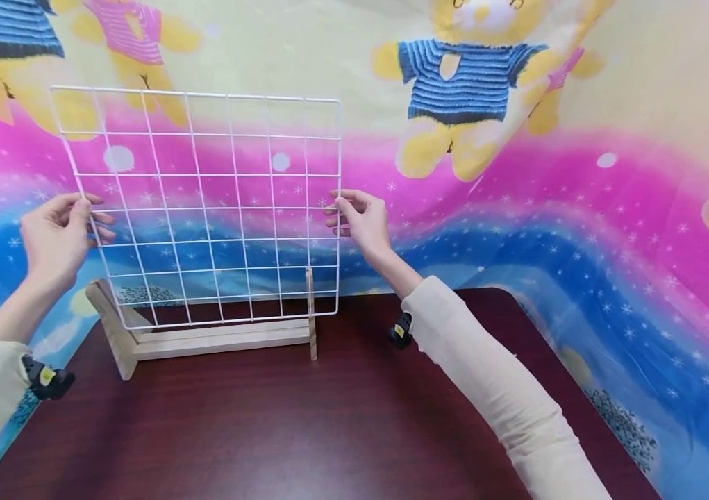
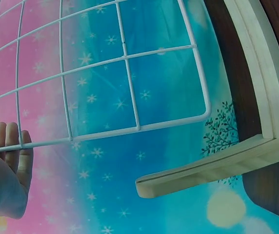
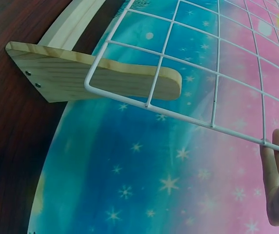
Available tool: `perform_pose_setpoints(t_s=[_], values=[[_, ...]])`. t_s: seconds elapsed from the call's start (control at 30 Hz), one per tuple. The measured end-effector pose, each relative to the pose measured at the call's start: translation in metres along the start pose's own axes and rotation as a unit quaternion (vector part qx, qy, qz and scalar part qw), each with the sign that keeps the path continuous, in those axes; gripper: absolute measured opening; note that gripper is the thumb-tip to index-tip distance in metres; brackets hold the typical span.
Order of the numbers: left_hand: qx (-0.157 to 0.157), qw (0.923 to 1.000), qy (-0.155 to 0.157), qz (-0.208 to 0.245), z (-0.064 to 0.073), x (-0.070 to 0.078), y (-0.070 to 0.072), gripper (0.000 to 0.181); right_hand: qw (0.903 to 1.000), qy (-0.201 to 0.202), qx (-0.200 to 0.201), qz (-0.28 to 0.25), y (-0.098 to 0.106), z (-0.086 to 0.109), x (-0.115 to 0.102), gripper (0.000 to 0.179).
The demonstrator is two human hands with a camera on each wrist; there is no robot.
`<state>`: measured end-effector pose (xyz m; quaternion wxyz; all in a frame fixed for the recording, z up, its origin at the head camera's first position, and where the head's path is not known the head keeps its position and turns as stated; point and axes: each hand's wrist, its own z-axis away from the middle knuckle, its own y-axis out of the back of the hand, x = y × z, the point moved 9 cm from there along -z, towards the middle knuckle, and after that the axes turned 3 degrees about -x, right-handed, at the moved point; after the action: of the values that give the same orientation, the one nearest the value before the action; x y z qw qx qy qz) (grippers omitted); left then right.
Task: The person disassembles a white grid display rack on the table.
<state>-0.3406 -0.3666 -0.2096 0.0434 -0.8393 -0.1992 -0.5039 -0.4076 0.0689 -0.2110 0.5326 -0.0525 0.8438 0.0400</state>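
Note:
A white wire grid panel [image 1: 239,207] is held upright, leaning slightly, in front of the backdrop. At its left edge my left hand [image 1: 57,236] pinches the side wire between thumb and fingers. The opposite edge is gripped the same way by my right hand [image 1: 363,222]. Below the panel stands a pale wooden stand [image 1: 223,339] with two end pieces joined by a crossbar. The wrist views show the panel's lower corners apart from the end pieces, the left end piece [image 2: 203,165] and the right end piece [image 3: 125,78]. Whether the bottom wire touches the crossbar I cannot tell.
The stand rests on a dark reddish-brown table [image 1: 267,423] near its back edge. Behind hangs a colourful cloth [image 1: 579,104] printed with bears and snowflakes. A small black device [image 1: 48,378] is strapped to the left wrist, another black device [image 1: 401,330] to the right.

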Motion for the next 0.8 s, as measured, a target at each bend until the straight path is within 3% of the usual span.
perform_pose_setpoints(t_s=[0.27, 0.53, 0.8], values=[[-0.02, 0.9997, 0.008, 0.007, 0.004, -0.006, -0.016, 0.023, 0.9999, -0.012, 0.004, 0.0, 0.013, 0.007, 0.008, 0.026], [-0.045, 0.9962, 0.01, 0.074, 0.01, -0.012, -0.026, 0.021, 0.9997, -0.025, 0.006, -0.002, 0.022, 0.011, 0.017, 0.026], [-0.058, 0.9961, 0.008, 0.066, 0.015, -0.02, -0.032, 0.026, 0.9993, -0.037, 0.006, -0.002, 0.029, 0.015, 0.025, 0.026]])
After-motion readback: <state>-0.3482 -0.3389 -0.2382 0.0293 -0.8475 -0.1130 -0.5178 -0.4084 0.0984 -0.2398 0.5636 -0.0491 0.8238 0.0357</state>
